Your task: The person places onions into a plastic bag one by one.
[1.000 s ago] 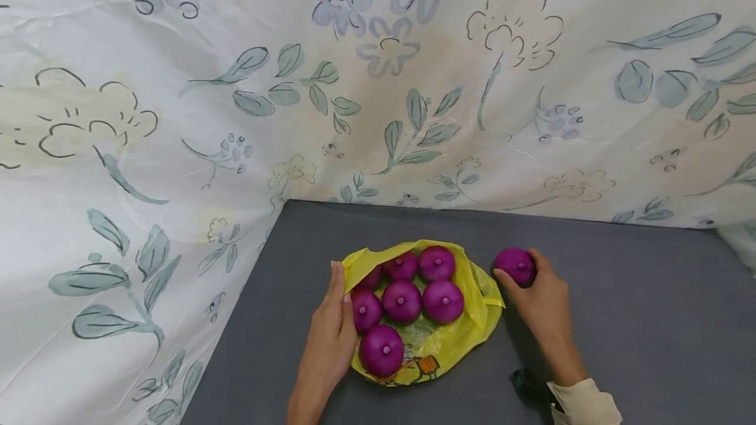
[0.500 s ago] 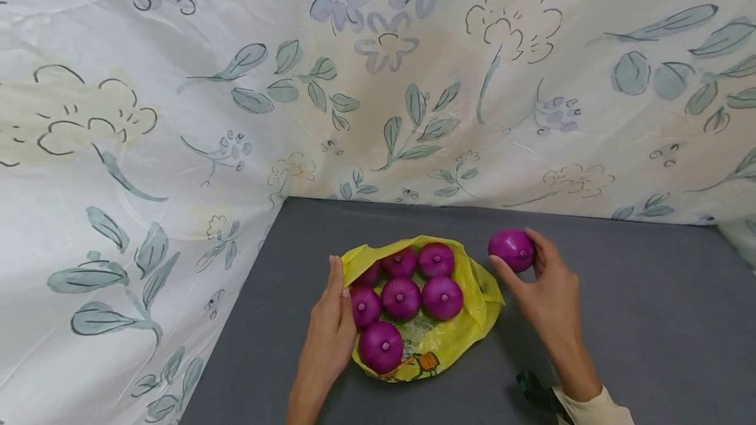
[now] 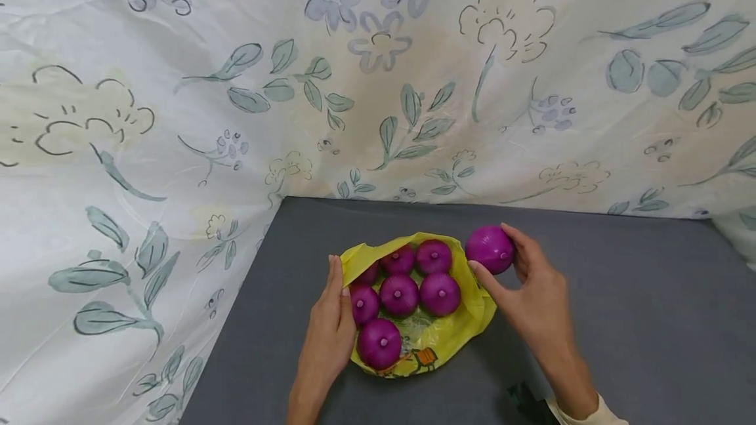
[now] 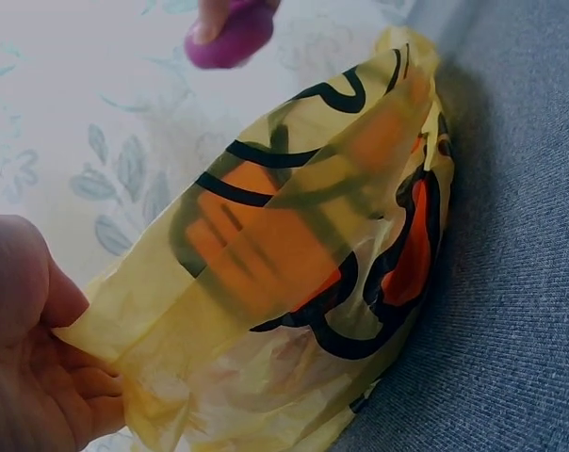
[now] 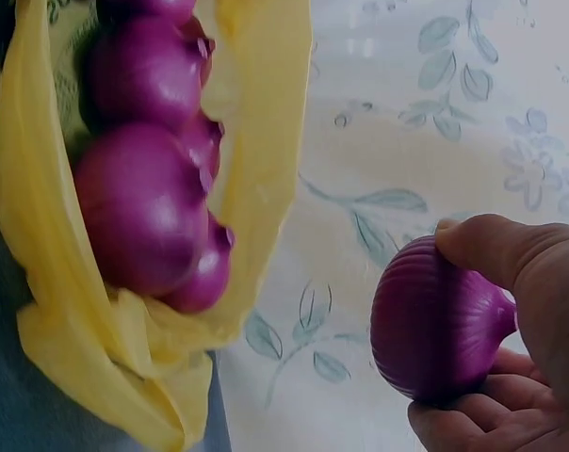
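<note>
A yellow plastic bag (image 3: pixel 466 336) with black and orange print lies on the grey surface, its mouth spread wide. Several purple onions (image 3: pixel 399 294) sit inside, stems up; one at the left is partly hidden by the bag's rim. My left hand (image 3: pixel 327 333) pinches that left rim between thumb and fingers, as the left wrist view shows too. In my right hand (image 3: pixel 540 300) a single purple onion (image 3: pixel 490 250) is held between thumb and fingertips, raised just beyond the bag's right rim. The right wrist view shows this onion (image 5: pixel 440 320) apart from the bag.
The grey table surface (image 3: pixel 650 313) extends around the bag. A white flower-printed cloth (image 3: pixel 413 117) hangs behind and along the left side. Near my right wrist is a dark object (image 3: pixel 525 399), too unclear to name.
My right hand has lifted the onion off the right side of the table and carried it left toward the bag. The left hand keeps its place on the bag's rim.
</note>
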`<state>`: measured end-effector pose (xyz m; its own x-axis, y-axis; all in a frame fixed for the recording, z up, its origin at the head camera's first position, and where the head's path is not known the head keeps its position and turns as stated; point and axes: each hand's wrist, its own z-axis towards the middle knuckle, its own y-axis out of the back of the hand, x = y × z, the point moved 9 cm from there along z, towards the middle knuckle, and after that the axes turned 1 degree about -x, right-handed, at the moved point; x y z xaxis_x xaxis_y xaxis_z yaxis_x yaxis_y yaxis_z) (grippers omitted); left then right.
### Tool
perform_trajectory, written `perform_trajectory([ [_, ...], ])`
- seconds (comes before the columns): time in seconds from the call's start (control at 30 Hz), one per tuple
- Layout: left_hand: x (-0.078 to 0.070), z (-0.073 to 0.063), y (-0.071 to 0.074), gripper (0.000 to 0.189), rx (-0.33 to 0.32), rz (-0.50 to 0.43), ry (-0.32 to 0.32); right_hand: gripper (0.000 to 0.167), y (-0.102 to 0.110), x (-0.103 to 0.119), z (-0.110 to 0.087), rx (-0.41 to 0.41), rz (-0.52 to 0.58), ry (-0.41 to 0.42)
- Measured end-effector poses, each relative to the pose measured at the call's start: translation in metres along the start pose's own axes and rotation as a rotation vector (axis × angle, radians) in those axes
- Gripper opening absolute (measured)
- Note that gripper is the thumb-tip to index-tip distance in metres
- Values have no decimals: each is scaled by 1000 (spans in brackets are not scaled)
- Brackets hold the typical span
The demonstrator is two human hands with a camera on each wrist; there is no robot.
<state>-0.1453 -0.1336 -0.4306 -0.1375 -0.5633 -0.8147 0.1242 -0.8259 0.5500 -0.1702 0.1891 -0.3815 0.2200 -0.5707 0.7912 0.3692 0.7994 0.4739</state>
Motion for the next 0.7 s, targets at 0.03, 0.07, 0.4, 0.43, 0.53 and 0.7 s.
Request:
perform_trajectory([
  [0.03, 0, 0, 0, 62, -1, -1, 0, 82, -3, 2, -2, 9, 9, 8],
  [0.07, 1, -1, 0, 63, -1, -1, 1, 82, -6, 3, -5, 20, 18, 15],
  [0.4, 3, -4, -3, 61, -2, -4, 7, 81, -35, 17, -29, 130, 113, 96],
  [0.43, 3, -5, -3, 61, -2, -4, 7, 80, -38, 18, -32, 139, 121, 105],
  [0.53, 3, -6, -4, 61, -1, -10, 5, 78, -50, 19, -43, 173, 146, 118],
  [0.7, 3, -6, -4, 62, -12, -9, -15, 79, -69, 15, -60, 230, 164, 109],
])
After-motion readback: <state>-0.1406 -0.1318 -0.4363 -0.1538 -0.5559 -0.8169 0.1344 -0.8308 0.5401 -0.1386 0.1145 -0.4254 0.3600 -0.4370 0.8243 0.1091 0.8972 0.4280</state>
